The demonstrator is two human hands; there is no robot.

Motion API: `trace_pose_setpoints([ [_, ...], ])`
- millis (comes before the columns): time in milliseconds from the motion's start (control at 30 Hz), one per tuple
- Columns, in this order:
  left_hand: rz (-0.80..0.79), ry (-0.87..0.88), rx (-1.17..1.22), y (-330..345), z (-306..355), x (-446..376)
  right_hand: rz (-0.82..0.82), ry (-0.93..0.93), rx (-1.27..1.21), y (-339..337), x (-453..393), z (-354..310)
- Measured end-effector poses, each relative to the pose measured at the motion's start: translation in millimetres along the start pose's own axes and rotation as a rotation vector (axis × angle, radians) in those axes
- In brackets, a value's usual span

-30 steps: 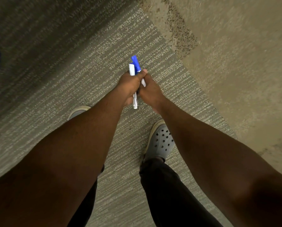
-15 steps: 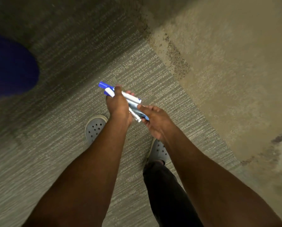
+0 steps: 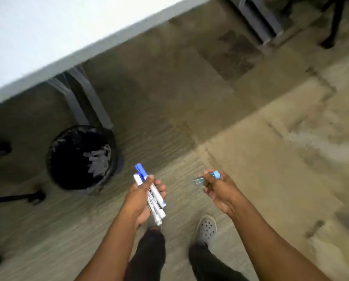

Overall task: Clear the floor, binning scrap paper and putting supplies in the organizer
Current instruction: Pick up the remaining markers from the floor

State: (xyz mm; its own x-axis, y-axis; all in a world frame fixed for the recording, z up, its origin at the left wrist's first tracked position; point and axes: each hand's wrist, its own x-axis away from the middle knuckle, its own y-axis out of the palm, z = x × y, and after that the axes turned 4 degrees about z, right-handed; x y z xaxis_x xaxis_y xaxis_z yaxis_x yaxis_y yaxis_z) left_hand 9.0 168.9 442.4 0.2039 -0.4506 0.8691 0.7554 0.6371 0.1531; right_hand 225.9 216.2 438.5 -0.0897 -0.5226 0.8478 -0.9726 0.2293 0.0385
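Now that hands have parted and view has swung up to bin (image 3: 80, 157) under table (image 3: 48, 37): pickup looks done, carry stage. Left hand (image 3: 141, 199) grips markers (image 3: 153, 197), caps above thumb, barrels across curled fingers. Right hand (image 3: 218, 189) pinches small blue-capped item (image 3: 207, 178), protruding past fingertips. Organizer unseen.

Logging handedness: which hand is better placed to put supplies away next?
Probably left. The left hand already grips the markers bundled. The right hand pinches only a small, blurred blue-capped item. No organizer in view.
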Motion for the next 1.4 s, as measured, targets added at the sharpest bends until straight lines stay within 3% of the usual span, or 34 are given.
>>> trace_pose_setpoints([
  [133, -0.078, 0.031, 0.075, 9.5, 71.8, 77.0, 0.02, -0.285, 0.294, 59.4, 84.3, -57.5],
  [367, -0.164, -0.059, 0.244, 11.3, 176.9, 168.3, -0.182, -0.551, 0.558, 144.9, 195.2, -118.3],
  [500, -0.158, 0.005, 0.231, -0.6, 220.1, 196.8, -0.232, -0.638, 0.663, 174.3, 228.6, -135.8],
  [767, 0.022, 0.163, 0.227, -23.0, 298.4, 207.2, -0.286, -0.686, 0.674, 253.5, 244.8, -178.2],
  [967, 0.113, 0.379, 0.116, -13.0, 362.1, 199.5, -0.338, -0.718, 0.669, 308.2, 225.8, -228.9],
  [1200, 0.544, 0.911, -0.043, 19.9, 467.8, 168.7, -0.34, -0.78, 0.714, 384.7, 172.0, -306.1],
  [1400, 0.702, 1.192, -0.09, 24.3, 584.9, 126.9, -0.418, -0.794, 0.671, 453.9, 133.7, -389.9],
])
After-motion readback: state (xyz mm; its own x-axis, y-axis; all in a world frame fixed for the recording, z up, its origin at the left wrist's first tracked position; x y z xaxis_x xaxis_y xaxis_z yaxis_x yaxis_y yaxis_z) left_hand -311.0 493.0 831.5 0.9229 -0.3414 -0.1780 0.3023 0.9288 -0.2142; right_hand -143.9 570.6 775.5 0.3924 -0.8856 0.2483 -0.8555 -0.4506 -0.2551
